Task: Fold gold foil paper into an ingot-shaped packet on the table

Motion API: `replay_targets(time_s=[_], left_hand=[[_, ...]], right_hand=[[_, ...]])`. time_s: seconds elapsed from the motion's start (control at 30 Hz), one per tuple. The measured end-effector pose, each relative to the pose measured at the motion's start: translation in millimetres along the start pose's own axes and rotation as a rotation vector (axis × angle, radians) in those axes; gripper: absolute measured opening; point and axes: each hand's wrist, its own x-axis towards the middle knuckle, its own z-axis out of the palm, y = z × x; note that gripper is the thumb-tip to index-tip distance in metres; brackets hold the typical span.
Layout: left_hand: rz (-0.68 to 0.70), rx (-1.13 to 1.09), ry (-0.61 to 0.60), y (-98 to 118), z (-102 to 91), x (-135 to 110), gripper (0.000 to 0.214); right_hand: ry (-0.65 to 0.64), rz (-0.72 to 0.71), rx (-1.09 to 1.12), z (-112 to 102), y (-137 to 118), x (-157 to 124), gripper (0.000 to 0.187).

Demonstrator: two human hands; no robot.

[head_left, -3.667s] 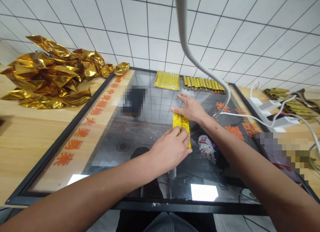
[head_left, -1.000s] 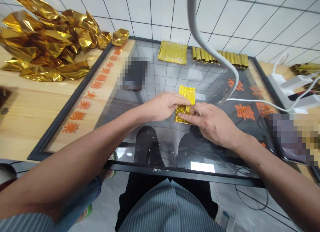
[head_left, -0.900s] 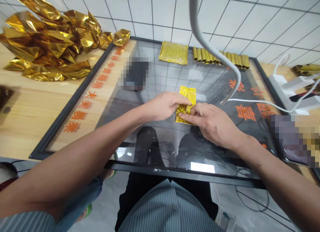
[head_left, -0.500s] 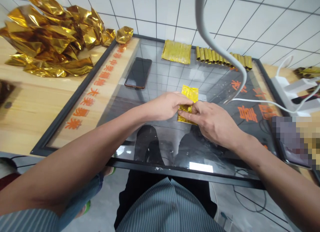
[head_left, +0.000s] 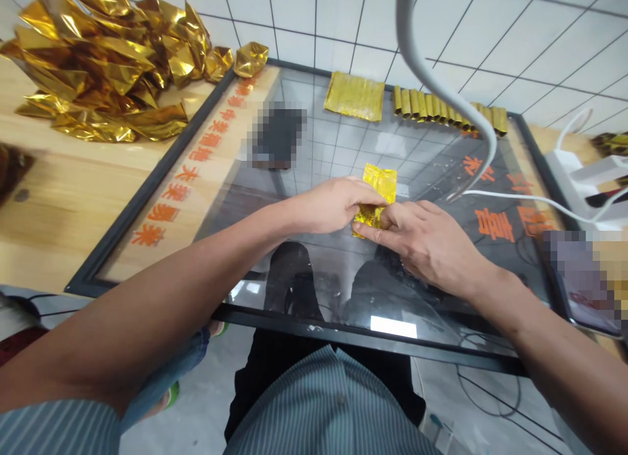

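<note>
Pinching a small gold foil sheet (head_left: 381,183) with the left grip (head_left: 333,204), thumb and fingertips closed on its left edge. Clamping the same sheet from the right with the right grip (head_left: 428,243), forefinger and thumb shut on the crumpled near half. Meeting fingertip to fingertip over the foil, with nothing else in either grip. Keeping the sheet low over the glass tabletop (head_left: 314,272), about the middle of the black-framed pane, far half flat and showing beyond the knuckles, near half bunched and partly hidden; cannot tell whether touching the glass. Further back, against the tiled wall: a flat stack of gold foil sheets (head_left: 354,96) and, just right of it, a row of rolled gold foil pieces (head_left: 444,109). Off to the far left, on the wooden part of the tabletop, a heap of crinkled gold foil (head_left: 103,63). Hanging down in front, a white cable (head_left: 444,97); at the right edge, a white power strip (head_left: 581,180).
</note>
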Motion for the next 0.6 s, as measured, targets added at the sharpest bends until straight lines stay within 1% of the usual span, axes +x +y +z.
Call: replay_targets(time_s=[0.13,0.37,0.6], left_hand=[[-0.003,0.012,0.003,-2.6,1.0,-0.2,0.047],[-0.02,0.047,-0.005,-5.3,1.8,0.0,0.052],[-0.011,0.05,-0.012,-6.4,3.0,0.1,0.047]], right_hand=[[0.008,-0.04,-0.019,-0.8,-2.7,-0.5,0.056],[0.023,-0.049,-0.007,-4.0,-5.7,0.3,0.055],[0.024,-0.033,0.045,-1.9,-9.9,-2.9,0.05]])
